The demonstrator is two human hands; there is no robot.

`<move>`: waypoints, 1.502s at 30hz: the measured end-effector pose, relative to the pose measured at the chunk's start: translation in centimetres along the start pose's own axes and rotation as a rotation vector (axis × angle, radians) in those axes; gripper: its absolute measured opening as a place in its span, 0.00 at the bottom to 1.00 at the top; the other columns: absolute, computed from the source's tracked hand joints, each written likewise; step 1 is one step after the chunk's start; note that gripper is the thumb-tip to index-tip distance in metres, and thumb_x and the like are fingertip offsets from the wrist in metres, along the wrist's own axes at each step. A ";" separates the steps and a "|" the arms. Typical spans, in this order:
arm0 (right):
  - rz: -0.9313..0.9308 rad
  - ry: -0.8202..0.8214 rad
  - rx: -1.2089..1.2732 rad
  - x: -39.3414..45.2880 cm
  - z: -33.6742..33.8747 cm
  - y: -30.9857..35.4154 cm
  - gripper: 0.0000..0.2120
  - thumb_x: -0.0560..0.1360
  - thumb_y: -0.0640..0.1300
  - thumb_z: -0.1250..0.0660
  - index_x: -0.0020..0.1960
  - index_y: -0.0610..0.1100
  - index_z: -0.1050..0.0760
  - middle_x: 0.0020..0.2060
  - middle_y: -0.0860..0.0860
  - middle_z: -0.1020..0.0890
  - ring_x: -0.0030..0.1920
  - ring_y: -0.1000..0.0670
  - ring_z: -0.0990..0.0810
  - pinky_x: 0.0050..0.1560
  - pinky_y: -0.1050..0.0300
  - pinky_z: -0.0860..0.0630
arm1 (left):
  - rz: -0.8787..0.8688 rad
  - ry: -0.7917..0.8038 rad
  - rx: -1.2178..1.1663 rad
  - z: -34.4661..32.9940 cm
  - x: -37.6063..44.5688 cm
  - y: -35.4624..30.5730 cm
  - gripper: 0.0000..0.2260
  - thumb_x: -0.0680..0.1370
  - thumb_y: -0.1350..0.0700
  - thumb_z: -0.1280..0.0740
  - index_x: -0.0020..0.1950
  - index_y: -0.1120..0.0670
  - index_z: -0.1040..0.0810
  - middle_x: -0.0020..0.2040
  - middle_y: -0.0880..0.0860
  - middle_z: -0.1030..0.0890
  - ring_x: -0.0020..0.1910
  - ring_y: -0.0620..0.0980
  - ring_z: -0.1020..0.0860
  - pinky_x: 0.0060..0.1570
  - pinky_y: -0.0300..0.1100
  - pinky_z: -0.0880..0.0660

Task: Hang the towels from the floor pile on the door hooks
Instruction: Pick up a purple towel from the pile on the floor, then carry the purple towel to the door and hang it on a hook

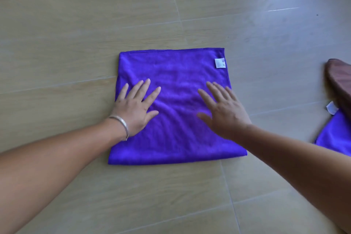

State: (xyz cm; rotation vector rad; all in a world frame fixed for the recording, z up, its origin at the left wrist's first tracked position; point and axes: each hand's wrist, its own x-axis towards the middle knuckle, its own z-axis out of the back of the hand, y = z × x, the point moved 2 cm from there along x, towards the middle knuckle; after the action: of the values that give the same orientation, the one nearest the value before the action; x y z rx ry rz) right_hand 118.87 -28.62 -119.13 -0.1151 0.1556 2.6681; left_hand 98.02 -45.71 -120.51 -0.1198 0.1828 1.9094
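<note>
Setting: a person is leaning over a pale wood-look tiled floor point(76, 24), both bare forearms reaching forward into the head view.
Purple towel: a folded purple microfibre towel point(176, 74) is lying flat on the floor in the middle of the view, roughly square, with a folded edge nearest the person.
Care label: a small white care label point(219, 63) is showing at the towel's far right corner.
Left hand: the left hand point(135, 109) is resting palm down on the towel's left side, fingers straight and spread wide, gripping nothing.
Bracelet: a silver bracelet point(121, 124) is sitting on the left wrist.
Right hand: the right hand point(224, 110) is stretching over the towel's right half, fingers straight and fanned, holding nothing; it is blurred, so whether it is touching the cloth cannot be told.
Second towel: another purple towel point(334, 138) is lying at the right edge, well apart from the first, with its own white tag point(331, 108).
Brown cloth: a brown cloth point(340, 80) is lying partly over that second towel, cut off by the frame.
</note>
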 end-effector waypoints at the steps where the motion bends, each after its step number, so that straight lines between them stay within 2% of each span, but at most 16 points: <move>1: 0.095 -0.025 0.039 -1.8 -0.4 0.6 0.33 0.75 0.64 0.43 0.76 0.50 0.40 0.76 0.44 0.41 0.76 0.45 0.45 0.75 0.45 0.47 | -0.057 -0.067 -0.051 -0.1 -1.7 -0.8 0.32 0.77 0.35 0.51 0.78 0.46 0.51 0.79 0.56 0.47 0.77 0.53 0.47 0.73 0.58 0.48; 4: 0.347 0.098 -0.019 -7.5 -3.0 0.2 0.34 0.76 0.67 0.46 0.76 0.52 0.41 0.76 0.45 0.42 0.76 0.45 0.43 0.74 0.43 0.46 | -0.220 -0.067 -0.055 -2.4 -7.5 -2.1 0.34 0.74 0.34 0.48 0.77 0.49 0.41 0.77 0.57 0.40 0.75 0.55 0.41 0.70 0.61 0.43; 8: 0.388 0.172 -0.086 -9.5 -3.7 -1.3 0.34 0.77 0.68 0.48 0.77 0.52 0.43 0.77 0.46 0.44 0.77 0.45 0.46 0.73 0.42 0.47 | -0.218 0.027 0.023 -2.5 -9.4 -1.5 0.33 0.74 0.34 0.50 0.74 0.50 0.37 0.75 0.58 0.37 0.73 0.59 0.37 0.67 0.64 0.36; 10: 0.385 0.129 -0.057 -9.4 -3.4 -1.0 0.32 0.77 0.67 0.45 0.75 0.51 0.38 0.76 0.45 0.40 0.75 0.44 0.41 0.73 0.41 0.43 | -0.246 -0.009 -0.011 -1.5 -9.8 -1.9 0.32 0.75 0.35 0.48 0.73 0.50 0.34 0.73 0.59 0.34 0.72 0.59 0.34 0.66 0.63 0.35; 12: 0.443 0.039 -0.005 -10.0 -3.5 -1.1 0.26 0.76 0.61 0.38 0.69 0.48 0.28 0.71 0.44 0.30 0.71 0.44 0.32 0.69 0.41 0.34 | -0.394 -0.081 -0.072 -1.5 -11.1 -2.2 0.28 0.75 0.37 0.42 0.70 0.51 0.27 0.69 0.58 0.28 0.68 0.58 0.29 0.64 0.59 0.35; 14: 0.552 -0.067 0.053 -10.6 -3.7 -1.4 0.16 0.77 0.54 0.35 0.60 0.47 0.22 0.61 0.47 0.22 0.62 0.45 0.24 0.63 0.45 0.27 | -0.531 -0.148 -0.139 -1.9 -12.6 -2.0 0.22 0.74 0.39 0.37 0.62 0.51 0.23 0.59 0.54 0.21 0.57 0.54 0.23 0.58 0.51 0.31; 16: 0.603 -0.107 0.074 -10.7 -3.4 -1.5 0.09 0.78 0.48 0.35 0.55 0.47 0.21 0.54 0.50 0.20 0.56 0.47 0.22 0.57 0.49 0.25 | -0.543 -0.149 -0.211 -2.2 -13.4 -1.3 0.15 0.75 0.42 0.35 0.54 0.50 0.22 0.50 0.50 0.20 0.47 0.52 0.21 0.51 0.45 0.28; 20: 0.559 -0.047 0.046 -9.8 -1.6 -0.6 0.08 0.77 0.44 0.37 0.48 0.46 0.20 0.45 0.51 0.19 0.46 0.48 0.19 0.43 0.53 0.21 | -0.529 -0.133 -0.208 -1.2 -13.1 -0.6 0.08 0.76 0.54 0.36 0.43 0.54 0.18 0.42 0.50 0.19 0.39 0.51 0.21 0.39 0.41 0.23; 23: 0.343 0.000 0.101 -9.2 2.1 0.4 0.03 0.72 0.40 0.29 0.45 0.44 0.21 0.36 0.50 0.21 0.35 0.45 0.21 0.30 0.54 0.24 | -0.404 -0.092 -0.169 1.7 -12.8 0.2 0.06 0.72 0.60 0.38 0.40 0.53 0.22 0.35 0.51 0.22 0.32 0.52 0.22 0.29 0.40 0.25; 25: 0.182 0.005 0.149 -8.8 5.9 0.7 0.06 0.70 0.38 0.26 0.44 0.44 0.23 0.33 0.49 0.23 0.33 0.44 0.22 0.24 0.55 0.28 | -0.251 -0.051 -0.219 5.6 -12.9 0.7 0.06 0.70 0.60 0.37 0.44 0.51 0.29 0.32 0.51 0.23 0.28 0.53 0.22 0.22 0.39 0.29; 28: 0.099 0.023 0.200 -7.9 12.7 1.3 0.05 0.73 0.35 0.31 0.44 0.42 0.25 0.35 0.47 0.24 0.34 0.42 0.24 0.27 0.57 0.34 | -0.146 -0.078 -0.249 12.8 -13.2 1.7 0.09 0.69 0.60 0.41 0.46 0.51 0.35 0.32 0.52 0.22 0.25 0.53 0.23 0.18 0.38 0.34; 31: 0.093 0.022 0.179 -6.7 21.0 1.0 0.03 0.75 0.35 0.34 0.47 0.42 0.26 0.40 0.46 0.23 0.40 0.42 0.23 0.34 0.57 0.37 | -0.171 -0.153 -0.183 21.9 -13.1 3.1 0.10 0.68 0.59 0.45 0.47 0.50 0.34 0.32 0.51 0.22 0.25 0.51 0.24 0.17 0.37 0.35; 37: 0.084 -0.030 0.154 -4.8 40.4 1.4 0.08 0.81 0.44 0.43 0.58 0.46 0.28 0.50 0.48 0.21 0.51 0.44 0.21 0.46 0.51 0.26 | -0.269 -0.261 -0.151 41.0 -13.1 6.3 0.21 0.62 0.70 0.38 0.50 0.50 0.25 0.42 0.51 0.19 0.29 0.52 0.22 0.22 0.37 0.28; 41: 0.170 -0.031 0.214 -5.4 55.8 3.5 0.14 0.79 0.54 0.38 0.57 0.46 0.29 0.50 0.51 0.20 0.45 0.43 0.20 0.42 0.55 0.28 | -0.302 -0.253 -0.075 54.7 -14.5 8.5 0.20 0.65 0.64 0.47 0.40 0.50 0.17 0.41 0.47 0.18 0.30 0.49 0.21 0.29 0.34 0.29; 43: 0.305 -0.024 0.209 -6.4 64.5 5.2 0.16 0.74 0.57 0.32 0.53 0.48 0.31 0.48 0.51 0.21 0.39 0.44 0.21 0.38 0.57 0.28 | -0.266 -0.296 -0.152 62.0 -16.1 9.9 0.17 0.66 0.61 0.46 0.40 0.49 0.17 0.41 0.45 0.18 0.32 0.49 0.20 0.31 0.36 0.28; 45: 0.445 -0.093 0.135 -7.8 72.5 6.8 0.17 0.72 0.53 0.28 0.50 0.50 0.34 0.46 0.50 0.21 0.36 0.46 0.22 0.34 0.59 0.26 | -0.250 -0.359 -0.235 69.4 -17.9 11.3 0.13 0.68 0.58 0.42 0.40 0.48 0.18 0.41 0.42 0.19 0.33 0.47 0.22 0.33 0.38 0.28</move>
State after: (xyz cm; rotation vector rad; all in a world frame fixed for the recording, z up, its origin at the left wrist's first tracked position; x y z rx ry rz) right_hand 118.69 -28.77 -45.92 0.1001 0.3687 3.0855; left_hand 93.86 -53.15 -48.48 0.0423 -0.2871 1.6641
